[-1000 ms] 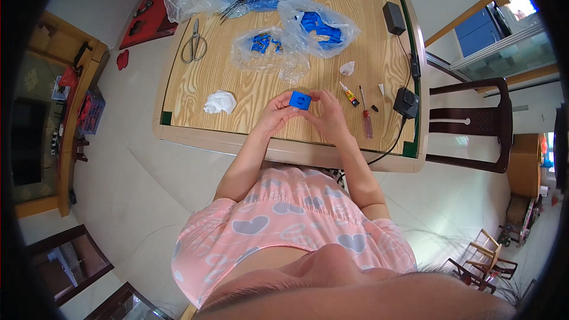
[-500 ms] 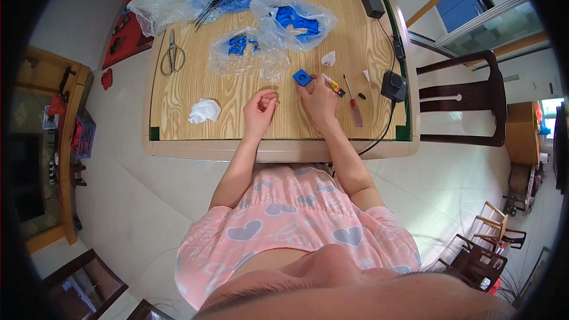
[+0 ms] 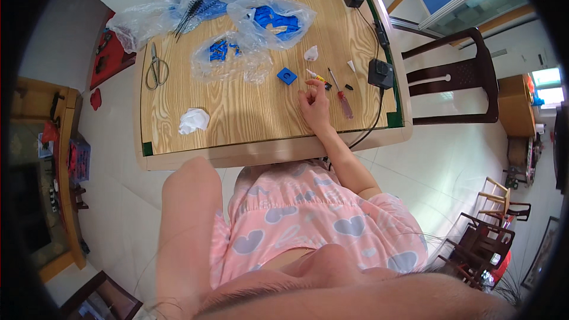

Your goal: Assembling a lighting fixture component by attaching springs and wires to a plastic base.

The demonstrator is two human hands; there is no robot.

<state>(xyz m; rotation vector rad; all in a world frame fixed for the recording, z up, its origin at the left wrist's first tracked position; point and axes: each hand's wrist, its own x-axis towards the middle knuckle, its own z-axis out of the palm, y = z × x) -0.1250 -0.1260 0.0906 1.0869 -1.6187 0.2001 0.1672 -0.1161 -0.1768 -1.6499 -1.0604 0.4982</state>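
My right hand (image 3: 314,104) rests on the wooden table (image 3: 249,118) near its front edge, fingers loosely apart and holding nothing. Its fingertips lie just below a small yellow and black tool (image 3: 317,77) and next to a red-handled screwdriver (image 3: 342,96). A small blue square part (image 3: 287,76) lies alone on the table, up and to the left of the hand. My left forearm (image 3: 184,225) is raised toward the camera, off the table, and its hand is hidden from view.
Clear plastic bags with blue parts (image 3: 269,19) lie at the back of the table. Scissors (image 3: 156,68) and a crumpled white tissue (image 3: 194,120) are on the left. A black power adapter (image 3: 380,73) with its cable sits at the right edge, beside a dark wooden chair (image 3: 456,77).
Both hands held the blue part a second ago. It now lies on the table. My left hand has left the table and risen toward my head; the right hand has settled flat.
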